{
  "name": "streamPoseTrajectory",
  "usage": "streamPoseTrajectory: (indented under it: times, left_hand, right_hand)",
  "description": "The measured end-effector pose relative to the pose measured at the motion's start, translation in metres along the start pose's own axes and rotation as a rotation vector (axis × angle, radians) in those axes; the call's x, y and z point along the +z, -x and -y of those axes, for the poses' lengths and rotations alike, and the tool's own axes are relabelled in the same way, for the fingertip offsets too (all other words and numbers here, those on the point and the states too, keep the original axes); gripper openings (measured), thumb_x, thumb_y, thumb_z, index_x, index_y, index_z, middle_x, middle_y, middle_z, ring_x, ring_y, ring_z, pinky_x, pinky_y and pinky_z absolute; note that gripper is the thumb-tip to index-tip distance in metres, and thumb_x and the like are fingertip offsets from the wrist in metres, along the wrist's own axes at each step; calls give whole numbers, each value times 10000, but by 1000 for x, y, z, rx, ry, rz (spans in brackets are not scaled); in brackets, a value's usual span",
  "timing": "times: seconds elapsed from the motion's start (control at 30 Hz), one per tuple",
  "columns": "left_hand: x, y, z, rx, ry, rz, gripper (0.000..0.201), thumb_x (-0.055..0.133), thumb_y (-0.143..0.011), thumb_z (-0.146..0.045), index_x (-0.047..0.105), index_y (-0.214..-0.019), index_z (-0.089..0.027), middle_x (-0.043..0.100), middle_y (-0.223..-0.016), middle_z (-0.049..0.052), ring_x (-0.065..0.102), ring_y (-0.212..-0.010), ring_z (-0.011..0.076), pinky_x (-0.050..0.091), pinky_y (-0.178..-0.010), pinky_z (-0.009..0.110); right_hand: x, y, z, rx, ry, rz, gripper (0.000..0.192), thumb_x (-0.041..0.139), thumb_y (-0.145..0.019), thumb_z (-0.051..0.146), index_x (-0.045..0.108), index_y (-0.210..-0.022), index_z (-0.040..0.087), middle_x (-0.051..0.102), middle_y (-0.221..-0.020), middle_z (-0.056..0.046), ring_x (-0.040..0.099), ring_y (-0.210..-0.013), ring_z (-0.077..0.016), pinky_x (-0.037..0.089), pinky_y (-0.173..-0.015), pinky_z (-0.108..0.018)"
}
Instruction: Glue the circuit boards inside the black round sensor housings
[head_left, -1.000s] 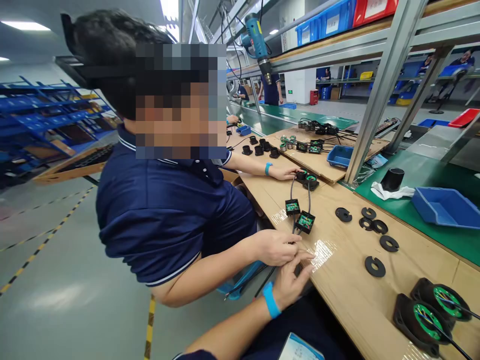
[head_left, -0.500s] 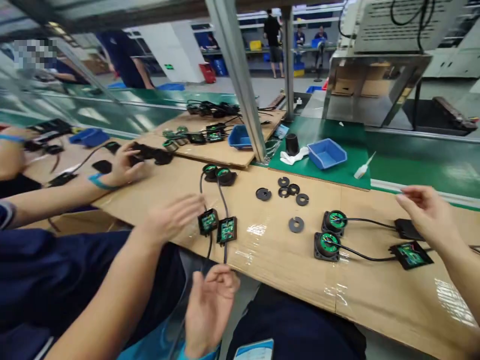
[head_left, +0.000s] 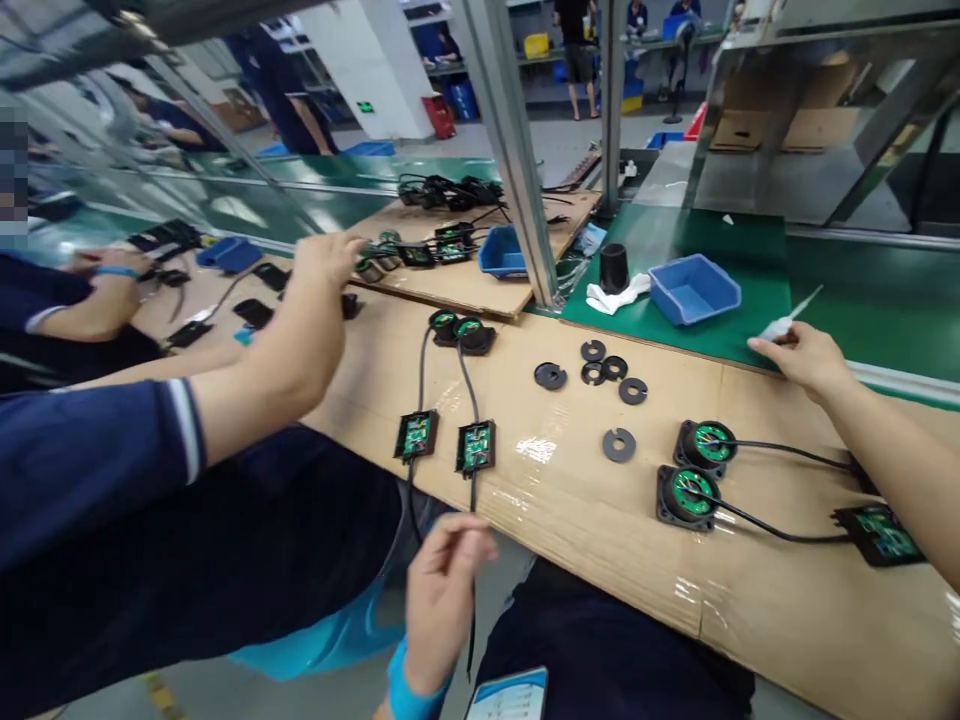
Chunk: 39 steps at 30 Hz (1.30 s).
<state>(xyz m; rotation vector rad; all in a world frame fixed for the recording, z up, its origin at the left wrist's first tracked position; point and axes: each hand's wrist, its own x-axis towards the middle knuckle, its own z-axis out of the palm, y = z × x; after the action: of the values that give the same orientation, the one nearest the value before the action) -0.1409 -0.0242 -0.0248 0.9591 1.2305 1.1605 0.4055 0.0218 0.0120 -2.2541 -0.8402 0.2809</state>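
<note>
My right hand [head_left: 814,360] has its thumb and fingers closed round a small white needle-tip bottle [head_left: 778,327] at the edge of the green mat. Under my right forearm lies an open black case with a circuit board [head_left: 881,532], cabled to a round black housing with a green board [head_left: 688,495]. A second such housing [head_left: 705,442] sits just behind it. My left hand [head_left: 446,575], with a blue wristband, hangs in front of the table edge. Its fingers are loosely curled, with nothing visible in them. Two open black cases [head_left: 476,447] lie beyond it, their cables hanging near the fingers.
Several slotted black discs [head_left: 619,445] lie mid-table. On the green mat [head_left: 675,225] stand a blue bin [head_left: 696,290], a black cup [head_left: 613,268] and a white cloth [head_left: 619,293]. A metal post [head_left: 517,150] rises behind. A co-worker's arm [head_left: 262,380] reaches across the left side.
My right hand has moved to the bottle and taken hold of it. My left hand has turned and curled its fingers. The co-worker's arm has moved away from the cases toward the back.
</note>
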Motion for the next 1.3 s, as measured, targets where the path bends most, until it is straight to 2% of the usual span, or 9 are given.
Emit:
streamPoseTrajectory:
  times: [0.13,0.27,0.37,0.5,0.63,0.73,0.87,1.13,1.3]
  left_hand:
    - [86,-14,-18,497,-538,775,798,900,-763,-383,505,-1442,-245,612,-1404,128,590,-1281,292,481,-1114,454]
    - [160,-39,-12,650,-621,1034,855,889,-747,-523,459,-1406,-189,598,-1387,184,569,-1319,343,489,-1114,542]
    - [185,-40,2,611,-628,1161,751,885,-762,-491,500,-1331,-188,654,-1300,156,622,-1227,341,526,-1044,544]
    - [184,-26,9,661,-599,1139,546,808,-861,-369,525,-1298,-206,662,-1280,141,596,-1291,344,501,-1076,544]
    - [170,-6,0,725,-561,1030,550,742,-886,-263,472,-1356,-171,631,-1245,160,619,-1236,303,546,-1040,471]
    - [160,9,-8,737,-553,1042,581,702,-909,-217,424,-1418,-177,613,-1207,142,647,-1130,248,589,-961,391]
    - [149,21,-11,874,-593,1174,296,646,-948,-194,574,-1231,-241,550,-1293,138,641,-1171,257,615,-920,370]
    - [151,32,-21,979,-666,1151,89,661,-952,-266,654,-1004,-194,592,-1251,153,673,-1077,266,635,-862,381]
    - [152,41,-28,887,-676,1159,165,676,-943,-275,615,-1083,-214,645,-1173,139,692,-1066,265,633,-860,380]
  right_hand:
    - [3,14,15,60,-157,-26,188,728,-931,326,638,-899,165,674,-973,-34,633,-944,-193,539,-918,-415]
    - [-17,80,29,10,-498,-46,258,578,-997,477,565,-1038,223,676,-984,-35,662,-906,-165,555,-824,-321]
    - [-47,157,32,13,-678,20,426,559,-932,678,568,-1003,258,615,-870,-9,607,-695,-155,534,-615,-302]
    - [-76,245,16,183,-970,171,332,538,-993,596,613,-1029,274,534,-696,29,442,-466,-118,393,-419,-264]
    - [-65,290,-6,323,-1094,310,367,495,-1019,589,644,-1011,254,538,-641,23,462,-475,-125,494,-509,-305]
    - [-43,297,-7,345,-1089,313,390,513,-1008,600,655,-996,237,553,-631,15,485,-524,-133,521,-608,-318]
    - [-29,287,3,338,-1133,250,388,564,-979,623,653,-995,245,552,-639,14,494,-565,-135,459,-572,-265]
    - [-43,308,-14,292,-1122,154,410,532,-1003,590,659,-1224,270,500,-684,14,406,-558,-136,390,-526,-283]
    - [-57,332,-28,304,-1178,-16,240,594,-983,545,634,-1061,322,378,-558,61,292,-492,-121,332,-485,-239]
